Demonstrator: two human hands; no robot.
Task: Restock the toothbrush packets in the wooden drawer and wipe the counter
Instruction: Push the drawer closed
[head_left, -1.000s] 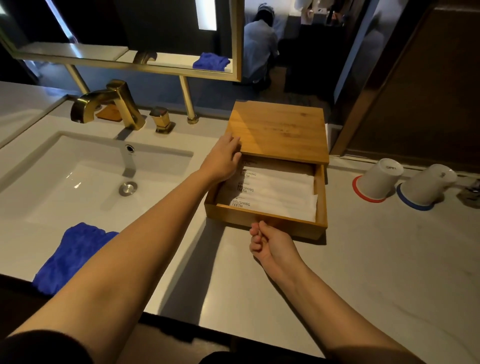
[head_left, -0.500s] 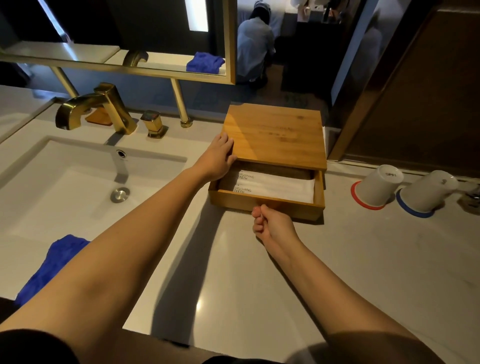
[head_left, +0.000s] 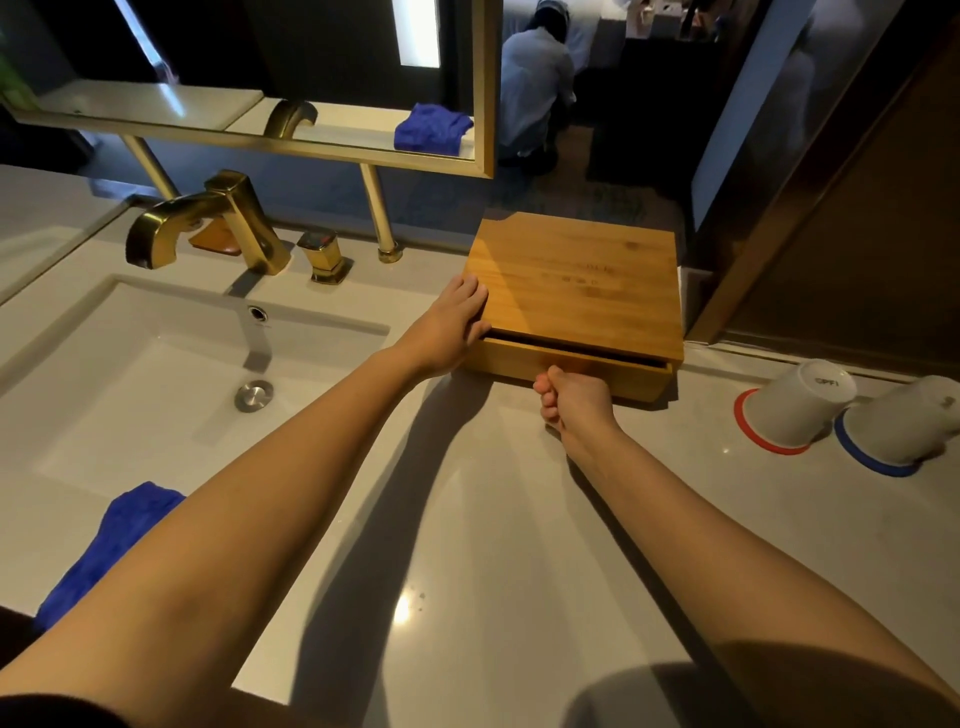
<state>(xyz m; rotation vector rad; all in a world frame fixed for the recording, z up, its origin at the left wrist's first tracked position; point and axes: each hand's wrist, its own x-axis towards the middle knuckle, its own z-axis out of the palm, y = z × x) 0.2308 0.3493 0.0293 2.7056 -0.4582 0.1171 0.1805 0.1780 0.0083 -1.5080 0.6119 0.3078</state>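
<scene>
A wooden drawer box (head_left: 576, 280) stands on the pale counter (head_left: 467, 519) right of the sink. Its drawer (head_left: 639, 379) is pushed almost fully in, leaving only a dark slit under the lid. The toothbrush packets are hidden inside. My left hand (head_left: 452, 325) lies flat against the box's left side, fingers on the top edge. My right hand (head_left: 574, 397) is a closed fist pressed against the drawer front. A blue cloth (head_left: 111, 540) lies crumpled at the sink's near left rim, partly behind my left forearm.
A white sink (head_left: 171, 384) with a gold tap (head_left: 208, 223) fills the left. Two upturned white cups stand on a red coaster (head_left: 769, 441) and a blue coaster (head_left: 872, 462) at right. A gold-framed mirror (head_left: 488, 104) hangs behind. A person (head_left: 535, 88) crouches in the far room.
The drawer slid from wide open to nearly closed, hiding the white packets. My right fist moved forward with the drawer front; my left hand stayed on the box's side.
</scene>
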